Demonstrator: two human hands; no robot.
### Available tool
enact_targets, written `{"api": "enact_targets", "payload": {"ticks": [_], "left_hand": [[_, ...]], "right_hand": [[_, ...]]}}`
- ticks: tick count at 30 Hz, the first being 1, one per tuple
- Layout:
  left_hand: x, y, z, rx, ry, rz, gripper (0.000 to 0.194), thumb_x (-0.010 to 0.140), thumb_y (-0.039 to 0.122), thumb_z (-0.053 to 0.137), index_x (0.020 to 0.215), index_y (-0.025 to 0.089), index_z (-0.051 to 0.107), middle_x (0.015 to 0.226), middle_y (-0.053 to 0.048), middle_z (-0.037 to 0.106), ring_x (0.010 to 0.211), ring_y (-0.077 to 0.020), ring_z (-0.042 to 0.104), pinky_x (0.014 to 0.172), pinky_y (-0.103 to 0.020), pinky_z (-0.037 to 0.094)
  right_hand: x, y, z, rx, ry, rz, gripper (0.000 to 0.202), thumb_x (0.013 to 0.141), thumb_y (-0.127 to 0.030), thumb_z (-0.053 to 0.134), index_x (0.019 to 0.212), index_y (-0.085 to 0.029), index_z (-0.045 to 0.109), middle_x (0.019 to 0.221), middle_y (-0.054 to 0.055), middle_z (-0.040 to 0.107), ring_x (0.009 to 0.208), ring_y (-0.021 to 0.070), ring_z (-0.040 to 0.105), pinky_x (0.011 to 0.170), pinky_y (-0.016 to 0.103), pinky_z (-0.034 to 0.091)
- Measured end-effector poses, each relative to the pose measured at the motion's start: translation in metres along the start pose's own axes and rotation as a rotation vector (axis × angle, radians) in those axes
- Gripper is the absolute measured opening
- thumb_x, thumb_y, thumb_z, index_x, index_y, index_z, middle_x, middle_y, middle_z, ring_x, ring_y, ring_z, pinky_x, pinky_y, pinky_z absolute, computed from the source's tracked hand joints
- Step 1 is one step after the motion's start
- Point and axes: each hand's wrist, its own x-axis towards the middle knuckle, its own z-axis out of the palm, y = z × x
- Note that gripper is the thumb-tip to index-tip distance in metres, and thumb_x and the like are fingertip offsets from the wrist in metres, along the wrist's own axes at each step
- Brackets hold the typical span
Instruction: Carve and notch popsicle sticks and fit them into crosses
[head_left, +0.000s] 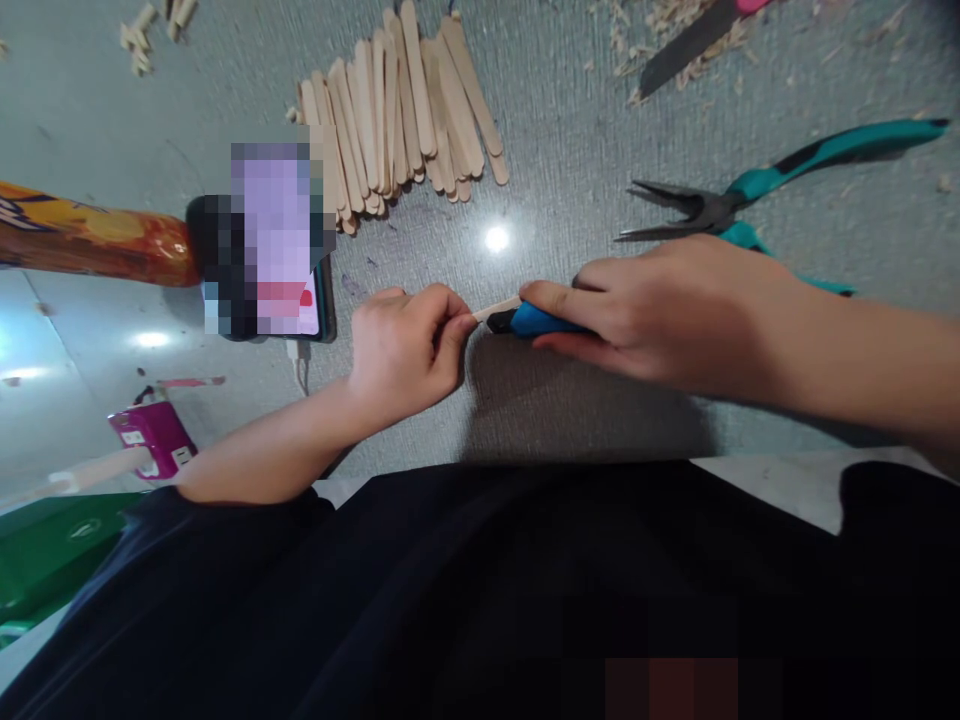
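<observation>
Between the thumb and fingers of my left hand (409,340) is the end of a wooden craft stick (498,309), most of it hidden. My right hand (645,310) is wrapped around a blue and black utility knife (546,321); its blade is hard to make out. The knife's black front end lies against or just beside the stick, and the right fingertips sit close to the stick's other end. Beyond my hands lies a row of craft sticks (390,115). Teal-handled long-nose pliers (712,210) rest with jaws apart just past my right hand.
At the left are a bottle (97,235) on its side, a phone (309,310) with a charging cable (298,365), and a purple power adapter (152,440). A saw-like blade (686,48) lies among wood shavings (664,15) at the far right. Cut stick pieces (139,40) lie far left.
</observation>
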Motion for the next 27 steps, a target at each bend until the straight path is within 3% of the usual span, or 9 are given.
{"api": "enact_targets", "payload": {"ticks": [9,16,27], "left_hand": [[0.002,-0.005,0.000,-0.025,0.016,0.058,0.024,0.106,0.040,0.066,0.087,0.026,0.071,0.061,-0.001,0.062,0.059,-0.0224,0.060,0.070,-0.041,0.044],[0.001,-0.005,-0.001,-0.030,0.033,0.093,0.024,0.107,0.039,0.067,0.086,0.026,0.068,0.061,0.000,0.064,0.056,-0.0203,0.058,0.069,-0.040,0.045],[0.000,-0.005,-0.002,-0.037,0.045,0.117,0.023,0.107,0.037,0.067,0.087,0.026,0.068,0.061,0.001,0.063,0.056,-0.0197,0.058,0.067,-0.039,0.045]], "right_hand": [[-0.002,-0.002,-0.002,-0.013,0.010,0.004,0.067,0.125,-0.059,0.029,0.170,-0.023,0.063,0.087,0.010,0.074,0.062,0.0188,0.051,0.067,0.036,0.018],[-0.006,0.003,0.008,0.060,0.061,-0.003,0.078,0.125,-0.063,0.016,0.171,-0.022,0.064,0.089,0.009,0.080,0.072,0.0237,0.065,0.073,0.036,0.032],[-0.010,0.010,0.009,0.140,0.048,0.023,0.072,0.124,-0.063,0.024,0.170,-0.024,0.064,0.086,0.009,0.079,0.071,0.0236,0.063,0.071,0.036,0.028]]}}
